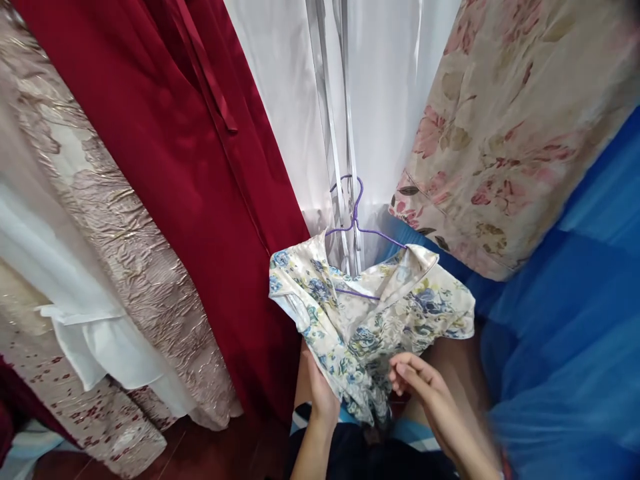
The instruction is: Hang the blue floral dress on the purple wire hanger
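Note:
A cream dress with blue and yellow-green flowers (367, 340) hangs on a purple hanger (355, 223) in front of me. It has short sleeves and an open neckline, and its lower part looks bunched and narrow. My left hand (324, 393) grips the dress's left side, its fingers mostly hidden behind the cloth. By the right side of the dress, my right hand (423, 380) is curled, thumb and fingertips close together. Whether those fingers pinch any cloth or thread is not clear.
Hanging garments surround the dress: dark red cloth (200, 180), white cloth with long ribbons (280, 87), a beige floral piece (495, 140) and blue fabric (565, 333). Textured pink-gold cloth (140, 253) hangs farther left. A dark reddish tiled floor (200, 450) lies below.

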